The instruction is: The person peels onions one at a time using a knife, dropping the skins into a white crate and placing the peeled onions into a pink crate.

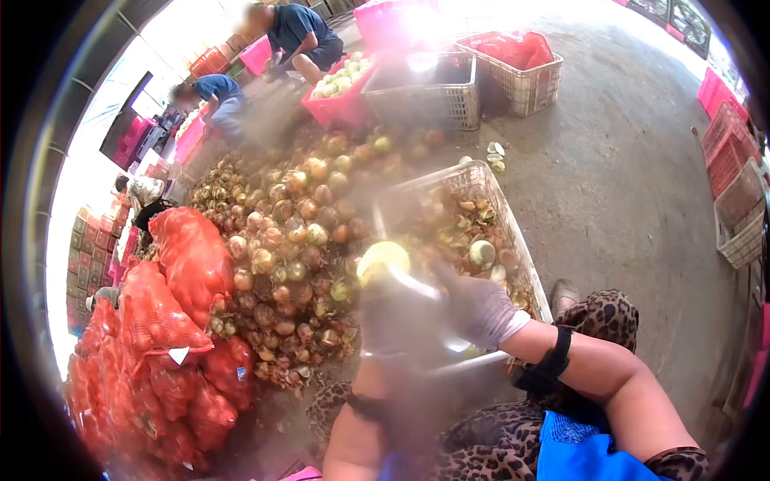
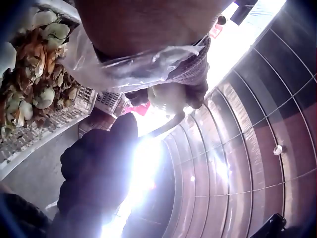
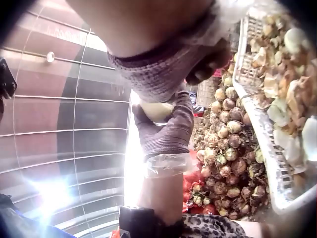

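A pale peeled onion (image 1: 383,260) sits in the fingers of my gloved left hand (image 1: 389,321), over the near left side of a white crate (image 1: 525,260). The right wrist view also shows this onion (image 3: 157,111), cupped between thumb and fingers. My gloved right hand (image 1: 485,309) is close beside it on the right, fingers curled. From that hand a narrow curved blade (image 2: 168,126) reaches toward the onion in the left wrist view; its handle is hidden in the grip. Onion skins and cut pieces (image 2: 44,99) fill the crate. Haze blurs both hands in the head view.
A large heap of unpeeled onions (image 1: 297,232) spreads to the left, beside stacked red mesh sacks (image 1: 160,313). Farther off are a pink tub (image 1: 341,100) of peeled onions, plastic crates (image 1: 429,100) and two crouching people (image 1: 301,36). Concrete floor (image 1: 609,176) lies right.
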A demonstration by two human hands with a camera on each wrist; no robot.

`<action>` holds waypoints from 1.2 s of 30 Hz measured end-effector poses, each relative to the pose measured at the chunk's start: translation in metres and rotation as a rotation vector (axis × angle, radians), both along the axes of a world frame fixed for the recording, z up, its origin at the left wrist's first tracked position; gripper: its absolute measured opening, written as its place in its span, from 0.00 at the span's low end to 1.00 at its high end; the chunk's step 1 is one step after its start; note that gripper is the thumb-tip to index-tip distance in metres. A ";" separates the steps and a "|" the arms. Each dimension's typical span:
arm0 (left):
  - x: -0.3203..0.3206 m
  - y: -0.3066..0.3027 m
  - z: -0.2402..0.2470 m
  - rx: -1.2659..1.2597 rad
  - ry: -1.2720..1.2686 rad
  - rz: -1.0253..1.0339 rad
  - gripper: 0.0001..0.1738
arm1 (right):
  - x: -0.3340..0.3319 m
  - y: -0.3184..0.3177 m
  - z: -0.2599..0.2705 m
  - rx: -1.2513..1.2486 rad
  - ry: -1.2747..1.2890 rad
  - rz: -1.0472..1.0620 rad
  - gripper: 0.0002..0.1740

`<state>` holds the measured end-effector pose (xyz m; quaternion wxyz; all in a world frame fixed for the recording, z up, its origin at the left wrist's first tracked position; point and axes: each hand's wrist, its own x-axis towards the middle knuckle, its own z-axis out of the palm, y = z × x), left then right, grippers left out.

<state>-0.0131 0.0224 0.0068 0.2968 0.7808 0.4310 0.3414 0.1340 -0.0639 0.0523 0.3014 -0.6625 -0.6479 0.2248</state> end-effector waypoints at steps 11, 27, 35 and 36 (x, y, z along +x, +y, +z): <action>0.003 -0.014 0.007 -0.528 -0.789 -0.187 0.38 | 0.032 0.028 -0.009 -0.148 0.002 0.255 0.07; 0.015 -0.011 0.006 -0.521 -0.624 -0.294 0.51 | 0.035 0.018 -0.055 -0.084 0.964 -0.100 0.18; 0.038 -0.034 0.016 -0.089 -0.177 -0.120 0.46 | 0.012 0.012 0.007 -0.209 0.968 -0.456 0.17; 0.038 -0.032 0.013 -0.081 -0.178 -0.135 0.46 | 0.011 0.013 0.000 -0.170 0.897 -0.471 0.18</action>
